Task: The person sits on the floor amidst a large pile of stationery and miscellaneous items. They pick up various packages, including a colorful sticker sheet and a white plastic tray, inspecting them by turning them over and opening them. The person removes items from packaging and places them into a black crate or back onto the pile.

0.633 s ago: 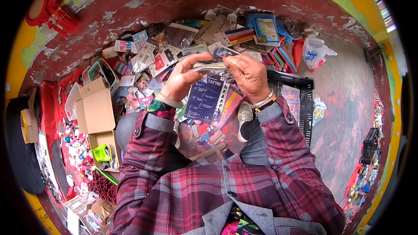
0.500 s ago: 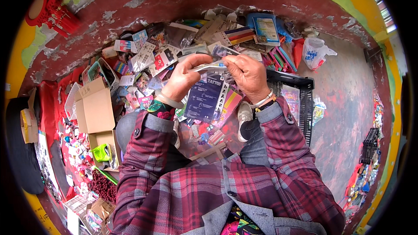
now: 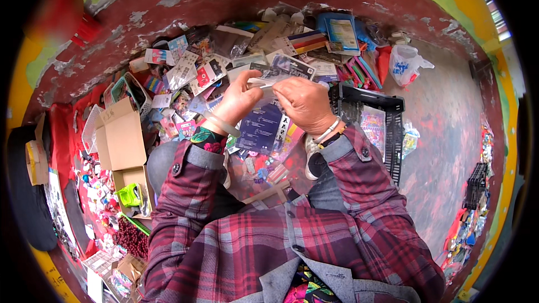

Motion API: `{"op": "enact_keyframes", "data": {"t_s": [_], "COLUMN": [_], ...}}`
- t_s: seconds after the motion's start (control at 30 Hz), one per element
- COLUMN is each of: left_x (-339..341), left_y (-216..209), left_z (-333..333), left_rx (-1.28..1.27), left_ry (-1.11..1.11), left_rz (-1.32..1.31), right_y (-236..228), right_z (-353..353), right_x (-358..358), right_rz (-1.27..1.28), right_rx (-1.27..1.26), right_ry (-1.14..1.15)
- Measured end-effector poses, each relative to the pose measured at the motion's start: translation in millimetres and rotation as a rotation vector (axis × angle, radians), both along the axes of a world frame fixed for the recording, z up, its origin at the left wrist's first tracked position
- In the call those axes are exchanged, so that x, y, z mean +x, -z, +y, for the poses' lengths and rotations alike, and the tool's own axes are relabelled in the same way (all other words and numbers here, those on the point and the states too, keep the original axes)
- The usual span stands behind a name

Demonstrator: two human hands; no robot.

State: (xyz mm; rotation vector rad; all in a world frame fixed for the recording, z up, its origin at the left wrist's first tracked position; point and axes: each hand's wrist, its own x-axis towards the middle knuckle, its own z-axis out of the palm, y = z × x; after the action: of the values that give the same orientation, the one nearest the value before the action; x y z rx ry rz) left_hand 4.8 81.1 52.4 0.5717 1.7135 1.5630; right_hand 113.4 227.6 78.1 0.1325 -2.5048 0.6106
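Between my hands, a thin clear plastic packet [image 3: 264, 82] is pulled across in front of me. My left hand [image 3: 242, 100] pinches its left edge with thumb and fingers. Over its right end my right hand [image 3: 307, 102] is closed, the fingers bunched and partly hiding the plastic. Just below them is a dark blue printed card [image 3: 259, 130] with a white lettered strip; whether it hangs from the packet or lies beneath, I cannot tell. Beyond my hands lies a black-and-white printed package [image 3: 297, 67].
A heap of packaged goods, with a red-and-white card [image 3: 209, 76], lies along the wall. At right stands a black plastic crate [image 3: 396, 118], with a white plastic bag [image 3: 407, 66] farther off. An open cardboard box [image 3: 124, 140] and a white basket [image 3: 141, 96] stand at left.
My right hand has moved a little left and down and turned, now closer to my left hand. More of the black-and-white package beyond shows.
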Motion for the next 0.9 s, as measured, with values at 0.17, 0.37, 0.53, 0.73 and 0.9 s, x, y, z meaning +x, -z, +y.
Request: {"op": "enact_keyframes", "data": {"t_s": [0.17, 0.37, 0.53, 0.73, 0.9], "left_x": [4.9, 12.4, 22.9, 24.0, 14.7], "left_y": [6.2, -1.7, -4.8, -15.0, -23.6], "left_z": [2.0, 1.2, 2.7, 1.2, -7.2], "left_rx": [-0.019, -0.125, -0.078, -0.037, 0.073], "left_ry": [0.040, 0.081, 0.133, 0.190, 0.293], "left_rz": [0.181, 0.424, 0.406, 0.333, 0.193], "right_y": [1.7, -0.7, 3.6, 8.8, 12.6], "right_z": [0.3, -4.3, -4.2, -0.5, 17.2], "right_x": [0.5, 0.4, 0.1, -1.5, -1.6], "right_rz": [-0.062, -0.147, -0.174, -0.206, -0.312], "right_rx": [0.042, 0.126, 0.208, 0.108, -0.190], "right_ry": [0.072, 0.134, 0.100, 0.128, 0.130]}}
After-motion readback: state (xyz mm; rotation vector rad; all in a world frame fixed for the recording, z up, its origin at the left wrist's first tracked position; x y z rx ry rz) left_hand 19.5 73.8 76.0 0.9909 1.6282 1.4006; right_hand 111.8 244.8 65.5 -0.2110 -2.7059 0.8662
